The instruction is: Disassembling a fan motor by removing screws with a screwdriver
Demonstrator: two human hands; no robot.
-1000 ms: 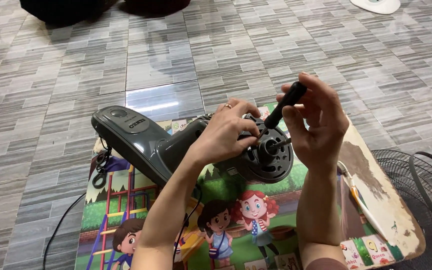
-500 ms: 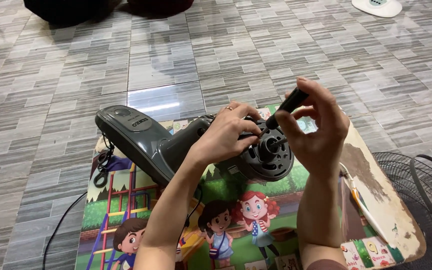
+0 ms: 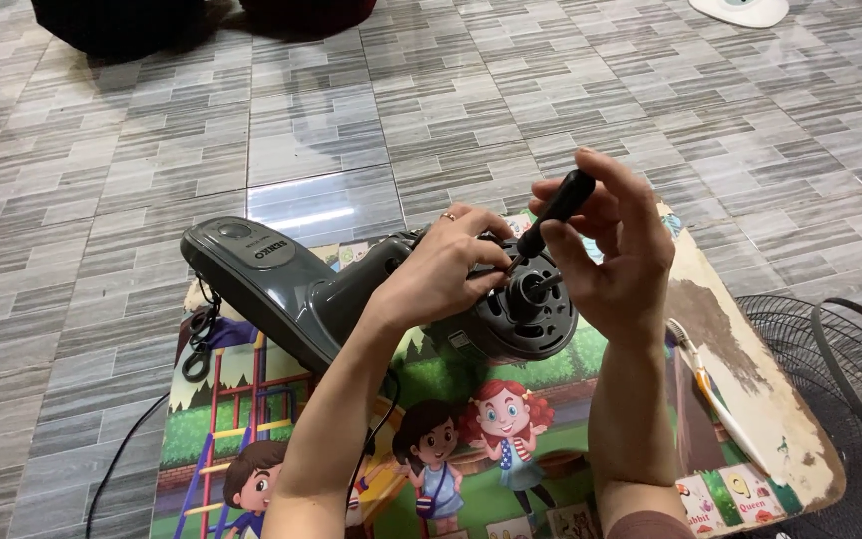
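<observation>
Gripping a black-handled screwdriver (image 3: 554, 212) in the right hand (image 3: 616, 255), long axis slanting down-left toward the fan motor (image 3: 511, 309) just beneath the palm. Clamping the motor housing with the left hand (image 3: 446, 268), nearer the tip. Handle sitting slightly lower than half a second earlier.

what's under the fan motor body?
A worn cartoon-printed board lies under the grey fan motor housing and its base, on the tiled floor. The left hand covers part of the housing, so the contact underneath is hidden.
</observation>
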